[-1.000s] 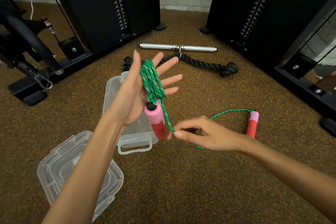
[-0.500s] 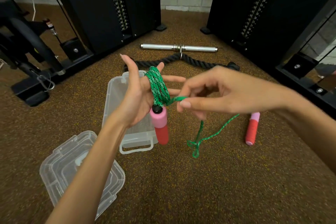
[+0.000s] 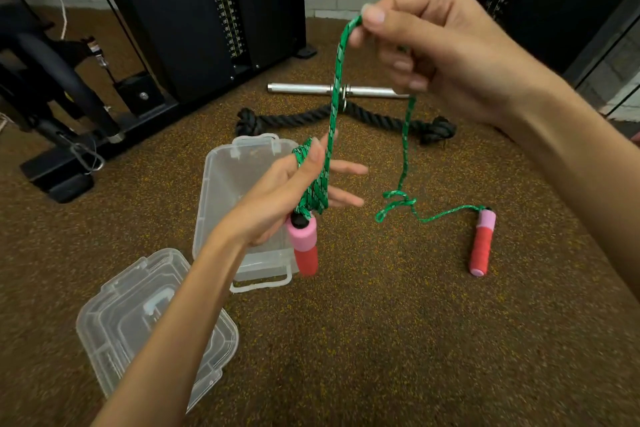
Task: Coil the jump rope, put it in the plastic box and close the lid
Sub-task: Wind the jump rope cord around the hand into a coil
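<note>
The right hand [image 3: 446, 55], level with the left half a second ago, is now raised high, thumb and forefinger pinched on the green jump rope [image 3: 335, 87] and drawing a taut, near-vertical strand up from the left hand [image 3: 294, 198]. The left hand's fingers are spread and loosely open, the coiled turns wound around them, thumb resting against the coil. One pink-and-red handle [image 3: 303, 246] hangs from that coil, long axis vertical, red end down, over the open clear plastic box [image 3: 221, 191] on the speckled floor [image 3: 381, 340]. From the right hand a slack strand drops to a small tangle on the floor, then runs right to the second handle [image 3: 482, 243], lying with its pink end away from the camera. The lid [image 3: 138, 329] lies near the box's near-left corner.
</note>
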Available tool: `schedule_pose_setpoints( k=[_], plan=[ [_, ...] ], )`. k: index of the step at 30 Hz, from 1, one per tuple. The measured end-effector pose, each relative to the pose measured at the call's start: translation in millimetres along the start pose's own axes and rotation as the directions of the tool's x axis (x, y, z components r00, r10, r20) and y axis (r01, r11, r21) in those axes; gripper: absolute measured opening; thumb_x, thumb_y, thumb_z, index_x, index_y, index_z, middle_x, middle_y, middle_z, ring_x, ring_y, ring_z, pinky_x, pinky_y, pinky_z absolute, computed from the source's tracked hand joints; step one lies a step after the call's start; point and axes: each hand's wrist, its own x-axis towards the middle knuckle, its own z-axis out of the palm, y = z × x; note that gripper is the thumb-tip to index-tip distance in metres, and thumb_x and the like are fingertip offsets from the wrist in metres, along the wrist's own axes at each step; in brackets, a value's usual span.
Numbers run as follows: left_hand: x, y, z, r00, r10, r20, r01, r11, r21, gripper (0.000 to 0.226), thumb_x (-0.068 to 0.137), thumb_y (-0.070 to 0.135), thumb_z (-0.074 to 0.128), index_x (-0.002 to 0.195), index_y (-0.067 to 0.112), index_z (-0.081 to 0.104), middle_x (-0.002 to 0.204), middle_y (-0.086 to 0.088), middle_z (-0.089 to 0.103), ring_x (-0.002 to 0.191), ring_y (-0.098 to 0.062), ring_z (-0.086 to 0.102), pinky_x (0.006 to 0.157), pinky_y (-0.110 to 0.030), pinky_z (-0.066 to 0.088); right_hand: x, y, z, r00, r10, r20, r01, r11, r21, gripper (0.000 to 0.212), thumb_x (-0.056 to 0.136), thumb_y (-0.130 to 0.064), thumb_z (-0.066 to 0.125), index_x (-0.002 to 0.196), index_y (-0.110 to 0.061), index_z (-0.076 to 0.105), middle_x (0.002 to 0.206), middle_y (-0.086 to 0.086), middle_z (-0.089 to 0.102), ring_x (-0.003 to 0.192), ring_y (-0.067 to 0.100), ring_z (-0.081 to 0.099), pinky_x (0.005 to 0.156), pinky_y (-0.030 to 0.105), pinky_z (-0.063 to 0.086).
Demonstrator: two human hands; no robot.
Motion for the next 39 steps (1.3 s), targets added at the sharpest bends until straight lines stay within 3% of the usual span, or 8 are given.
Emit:
schedule_pose_setpoints(
  k=[4,7,14,18,23,33,37,39],
  plan=[
    [-2.9,9.1,5.4,0.999,-0.028,0.044,0.027,1.000,0.006,0.028,0.077,0.058,0.047,0.092,0.053,0.069,0.144,-0.009,0.046,0.081,-0.021,0.073,0.080,-0.031,0.054,10.7,11.1,0.2,0.997,0.017,-0.072,-0.021,0.998,-0.065,0.020,0.098,-0.023,0.051,0.084,-0.017,0.065,0.062,-0.001,0.043,0.051,0.009,0.035,0.047,0.019,0.026],
    [-2.6,7.9,6.5,0.998,-0.061,0.029,0.061,0.998,0.006,0.028,0.089,0.046,0.044,0.099,0.045,0.071,0.150,0.001,0.038,0.076,-0.023,0.073,0.072,-0.026,0.054,18.5,24.2,3.5,0.992,0.032,-0.123,-0.042,0.996,-0.075,0.018,0.097,-0.023,0.053,0.084,-0.017,0.064,0.061,-0.004,0.045,0.048,0.006,0.037,0.047,0.017,0.029],
    [-2.1,3.9,4.6,0.992,-0.096,0.086,0.102,0.993,-0.062,0.031,0.096,0.021,0.043,0.113,0.038,0.063,0.140,0.005,0.051,0.064,-0.021,0.072,0.074,-0.033,0.055,28.7,74.7,15.6,0.959,0.088,-0.268,-0.101,0.994,-0.037,0.016,0.094,-0.024,0.058,0.086,-0.012,0.064,0.056,-0.002,0.046,0.044,0.005,0.038,0.044,0.016,0.031],
    [0.2,4.6,6.6,0.987,-0.086,0.134,0.105,0.985,-0.140,0.037,0.094,0.015,0.043,0.126,0.030,0.053,0.138,0.001,0.053,0.081,-0.027,0.073,0.071,-0.030,0.058,23.9,101.1,24.1,0.936,0.147,-0.319,-0.179,0.981,-0.072,0.022,0.090,-0.025,0.064,0.095,-0.004,0.066,0.059,-0.004,0.050,0.045,0.001,0.041,0.046,0.011,0.034],
    [2.8,-1.0,1.1,0.986,-0.062,0.152,0.093,0.974,-0.207,0.048,0.093,0.005,0.040,0.140,0.015,0.040,0.136,-0.002,0.055,0.105,-0.035,0.065,0.078,-0.034,0.058,19.9,123.7,30.9,0.941,0.178,-0.287,-0.210,0.974,-0.087,0.018,0.087,-0.024,0.067,0.088,-0.006,0.068,0.060,-0.014,0.056,0.050,-0.003,0.046,0.051,0.009,0.037],
    [0.8,-1.1,-4.7,0.981,-0.038,0.188,0.087,0.962,-0.259,0.047,0.093,-0.008,0.031,0.132,0.012,0.049,0.133,-0.005,0.057,0.108,-0.036,0.063,0.076,-0.035,0.058,12.5,138.6,37.9,0.954,0.165,-0.249,-0.190,0.979,-0.078,0.016,0.088,-0.024,0.065,0.074,-0.017,0.065,0.063,-0.008,0.056,0.057,0.001,0.047,0.059,0.016,0.038],
    [0.8,6.3,-3.3,0.988,-0.007,0.156,0.054,0.954,-0.296,0.049,0.091,-0.005,0.037,0.135,0.016,0.045,0.133,-0.004,0.057,0.103,-0.036,0.066,0.072,-0.032,0.058,-7.7,158.7,44.1,0.966,0.161,-0.203,-0.187,0.975,-0.116,0.018,0.093,-0.012,0.056,0.079,-0.014,0.068,0.076,0.006,0.067,0.067,0.026,0.058,0.060,0.035,0.046],
    [1.3,10.2,-1.3,0.993,0.004,0.118,0.031,0.954,-0.299,0.052,0.091,0.000,0.041,0.136,0.026,0.042,0.134,0.001,0.056,0.096,-0.032,0.069,0.069,-0.029,0.058,-18.5,167.4,48.5,0.966,0.169,-0.194,-0.204,0.962,-0.179,0.025,0.094,-0.021,0.055,0.083,-0.003,0.068,0.076,0.013,0.068,0.065,0.030,0.057,0.059,0.038,0.045]
  ],
)
